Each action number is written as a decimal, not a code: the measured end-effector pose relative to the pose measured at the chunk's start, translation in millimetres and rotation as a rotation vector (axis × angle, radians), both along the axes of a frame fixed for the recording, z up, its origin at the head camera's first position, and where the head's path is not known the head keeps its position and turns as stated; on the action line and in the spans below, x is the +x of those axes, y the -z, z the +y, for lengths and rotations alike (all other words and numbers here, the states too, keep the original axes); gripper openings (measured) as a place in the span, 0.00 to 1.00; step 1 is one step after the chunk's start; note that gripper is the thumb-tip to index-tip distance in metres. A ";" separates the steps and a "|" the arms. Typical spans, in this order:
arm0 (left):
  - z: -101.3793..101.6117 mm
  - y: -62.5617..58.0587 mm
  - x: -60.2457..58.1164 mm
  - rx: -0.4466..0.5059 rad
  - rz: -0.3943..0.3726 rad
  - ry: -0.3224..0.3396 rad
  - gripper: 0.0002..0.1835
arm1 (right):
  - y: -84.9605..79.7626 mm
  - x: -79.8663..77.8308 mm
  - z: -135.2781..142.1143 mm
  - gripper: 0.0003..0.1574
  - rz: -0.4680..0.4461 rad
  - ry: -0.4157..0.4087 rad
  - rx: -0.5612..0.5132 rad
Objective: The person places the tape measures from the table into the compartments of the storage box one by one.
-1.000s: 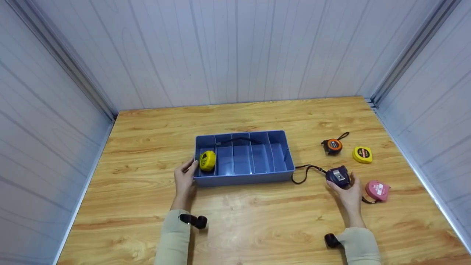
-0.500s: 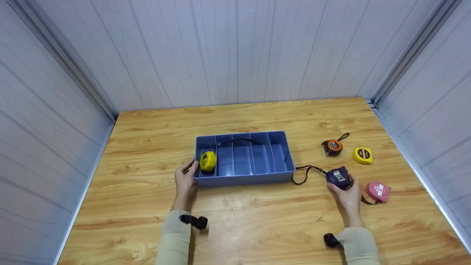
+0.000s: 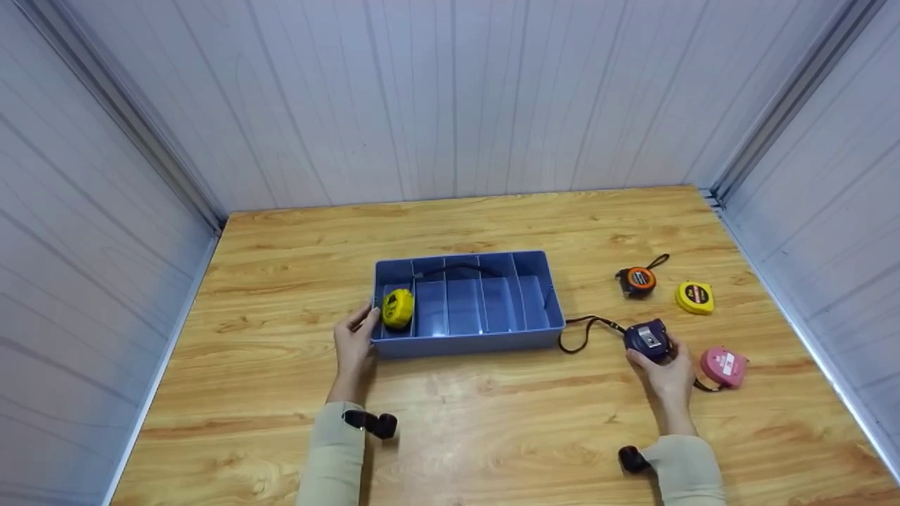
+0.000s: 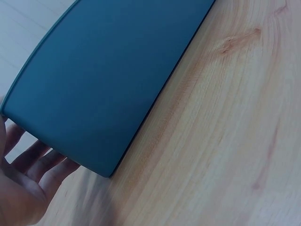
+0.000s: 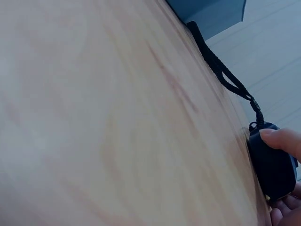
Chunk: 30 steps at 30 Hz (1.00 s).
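Head view. One blue tray (image 3: pixel 467 344), divided into five compartments, is set on the wood-grain surface (image 3: pixel 457 429). At its left end, the wall is touched from outside by the left hand (image 3: pixel 354 341), whose fingers are laid loosely against it near the front corner. One large yellow tape measure (image 3: pixel 398 308) is held by the leftmost compartment, just across the wall from those fingers. A black strap (image 3: pixel 460 266) is draped over the dividers toward the tray's rear.

One dark tape measure (image 3: pixel 646 339), with a metal clip facing up, is placed to the right of the tray and apart from it. It is gripped by the right hand (image 3: pixel 668 372), the thumb set at its near left side, the other fingers at its right. Its black cord (image 3: pixel 594 318) is stretched toward the tray's right end in a loop. Beyond it are found one orange-and-black tape measure (image 3: pixel 638 280) and one small yellow tape measure (image 3: pixel 695 297); one pink tape measure (image 3: pixel 725 366) is located just right of the right hand.

Left wrist view. The tray's end wall is met by spread, relaxed fingers near its lower edge.

Right wrist view. The dark tape measure is pinched between thumb and fingers, stood against the surface; its cord is extended to the tray's base.
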<state>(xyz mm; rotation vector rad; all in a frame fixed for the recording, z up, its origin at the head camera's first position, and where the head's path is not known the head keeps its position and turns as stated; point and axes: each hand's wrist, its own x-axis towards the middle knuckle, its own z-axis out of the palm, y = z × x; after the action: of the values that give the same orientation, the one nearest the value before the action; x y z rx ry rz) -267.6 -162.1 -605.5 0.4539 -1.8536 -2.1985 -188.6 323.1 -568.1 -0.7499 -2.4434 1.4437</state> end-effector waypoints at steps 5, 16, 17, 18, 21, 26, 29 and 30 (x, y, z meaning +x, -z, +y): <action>0.3 -4.2 1.3 0.059 -0.010 0.000 0.21 | 0.6 0.5 -0.1 0.49 0.019 0.018 -0.006; -0.1 -1.3 0.3 -0.001 -0.010 -0.009 0.19 | -0.5 2.5 1.0 0.49 0.001 0.044 0.002; -0.1 -0.5 0.1 -0.009 -0.011 -0.011 0.19 | -0.9 2.8 1.4 0.49 -0.003 0.047 -0.001; -0.1 -0.4 0.2 -0.004 -0.013 -0.010 0.20 | -1.0 3.0 2.1 0.49 -0.007 0.050 -0.003; 0.0 -1.1 0.7 0.021 -0.021 -0.009 0.21 | -3.1 3.9 3.2 0.49 -0.015 0.052 -0.018; -0.6 -3.4 1.9 0.050 -0.035 -0.005 0.21 | -9.0 4.4 4.2 0.50 -0.015 0.046 -0.034; -0.4 -4.4 1.7 0.070 -0.041 0.001 0.21 | -12.3 4.8 3.5 0.52 -0.018 0.043 -0.026; -0.4 -4.5 1.6 0.073 -0.041 0.002 0.22 | -13.0 5.0 3.1 0.52 -0.018 0.045 -0.024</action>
<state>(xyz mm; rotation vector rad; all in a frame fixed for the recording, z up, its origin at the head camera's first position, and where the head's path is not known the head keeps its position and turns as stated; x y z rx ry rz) -266.0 -162.4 -601.0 0.5151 -1.7987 -2.2809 -183.6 326.2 -555.1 -0.8208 -2.4113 1.4582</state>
